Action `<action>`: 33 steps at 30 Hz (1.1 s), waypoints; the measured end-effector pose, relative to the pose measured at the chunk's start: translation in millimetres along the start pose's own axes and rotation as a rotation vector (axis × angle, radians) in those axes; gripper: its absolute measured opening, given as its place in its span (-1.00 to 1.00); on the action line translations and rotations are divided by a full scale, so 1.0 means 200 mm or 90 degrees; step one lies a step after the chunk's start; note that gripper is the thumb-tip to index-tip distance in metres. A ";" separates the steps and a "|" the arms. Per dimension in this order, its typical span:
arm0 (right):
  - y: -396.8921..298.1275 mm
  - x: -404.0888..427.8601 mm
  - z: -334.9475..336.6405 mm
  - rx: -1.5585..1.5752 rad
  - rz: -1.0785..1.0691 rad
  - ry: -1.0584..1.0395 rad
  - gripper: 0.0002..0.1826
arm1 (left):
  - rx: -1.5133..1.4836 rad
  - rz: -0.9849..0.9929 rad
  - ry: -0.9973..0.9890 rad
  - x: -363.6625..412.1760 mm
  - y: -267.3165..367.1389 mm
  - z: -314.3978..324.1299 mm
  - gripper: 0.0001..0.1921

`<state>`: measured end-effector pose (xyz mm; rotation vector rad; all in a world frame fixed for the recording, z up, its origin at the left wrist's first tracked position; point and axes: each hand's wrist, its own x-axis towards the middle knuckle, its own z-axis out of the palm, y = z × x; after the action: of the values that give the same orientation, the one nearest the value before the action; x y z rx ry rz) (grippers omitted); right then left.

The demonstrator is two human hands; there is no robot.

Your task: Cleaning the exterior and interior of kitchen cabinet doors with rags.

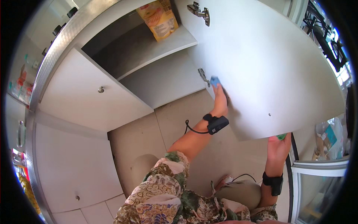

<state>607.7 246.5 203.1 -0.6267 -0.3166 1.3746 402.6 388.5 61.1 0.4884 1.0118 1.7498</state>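
An open white cabinet door stands in front of me with its inner face showing. Near its lower metal hinge, my left hand presses a blue cloth to the door by the hinged side; the fingers are partly hidden. At the door's bottom edge, towards its free side, is my right hand. A green scouring pad shows in its palm, and its fingers are hidden behind the door. The upper hinge is spread open.
On the cabinet shelf stands a yellow printed pouch. The neighbouring white door with a round knob is ajar. At right are a white-framed glass panel and a clear plastic bag. Beige tiles cover the floor.
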 end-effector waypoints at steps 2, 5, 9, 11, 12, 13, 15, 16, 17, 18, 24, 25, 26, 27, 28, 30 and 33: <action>-0.04 -0.01 -0.02 -0.008 -0.014 0.029 -0.62 | 0.183 0.193 -0.056 -0.07 0.26 0.20 -0.33; 0.00 0.01 -0.06 0.025 0.044 -0.127 -0.63 | 0.284 0.332 -0.083 0.04 0.54 0.22 -0.28; 0.03 0.04 -0.07 0.028 0.010 -0.122 -0.67 | 0.324 0.364 -0.048 0.18 0.53 0.20 -0.29; 0.05 0.04 -0.05 -0.023 -0.034 -0.034 -0.69 | 0.318 0.373 -0.006 0.19 0.47 0.22 -0.37; 0.05 0.04 -0.04 -0.026 -0.047 -0.003 -0.69 | 0.318 0.372 -0.006 0.22 0.45 0.20 -0.37; 0.07 0.03 -0.03 -0.025 -0.055 0.026 -0.69 | 0.303 0.359 0.006 0.28 0.42 0.15 -0.37; 0.10 0.03 -0.02 -0.012 -0.070 0.032 -0.69 | 0.288 0.346 0.019 0.35 0.33 0.02 -0.37; 0.11 0.04 -0.02 -0.001 -0.091 0.037 -0.68 | 0.218 0.295 0.004 0.37 0.29 -0.03 -0.35; 0.13 0.05 -0.05 0.000 -0.091 0.035 -0.68 | 0.147 0.243 -0.011 0.39 0.25 -0.06 -0.33; 0.11 0.08 -0.14 -0.008 -0.125 0.001 -0.68 | 0.076 0.129 -0.026 0.33 0.15 -0.02 -0.35; 0.17 0.09 -0.10 -0.038 -0.175 -0.018 -0.67 | -0.099 -0.087 -0.026 0.32 -0.01 -0.20 -0.33; 0.18 0.09 -0.09 -0.054 -0.184 -0.015 -0.67 | -0.095 -0.081 -0.024 0.34 0.02 -0.21 -0.33; 0.20 0.08 -0.08 -0.047 -0.178 -0.019 -0.67 | -0.083 -0.057 -0.016 0.38 0.06 -0.22 -0.33; 0.24 0.08 -0.06 -0.041 -0.162 -0.037 -0.67 | -0.065 -0.023 -0.001 0.43 0.14 -0.28 -0.33; 0.21 0.09 -0.09 -0.057 -0.173 -0.042 -0.67 | -0.048 -0.001 -0.051 0.40 0.19 -0.19 -0.33; 0.13 0.12 -0.16 -0.085 -0.203 -0.016 -0.67 | -0.030 0.035 -0.070 0.21 0.28 0.14 -0.34; 0.13 0.10 -0.12 -0.070 -0.190 -0.022 -0.67 | 0.118 0.203 -0.094 0.15 0.59 0.28 -0.32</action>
<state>603.4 261.9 165.2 -0.6197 -0.4953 1.0870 362.7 422.8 185.2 0.9265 1.0380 1.8725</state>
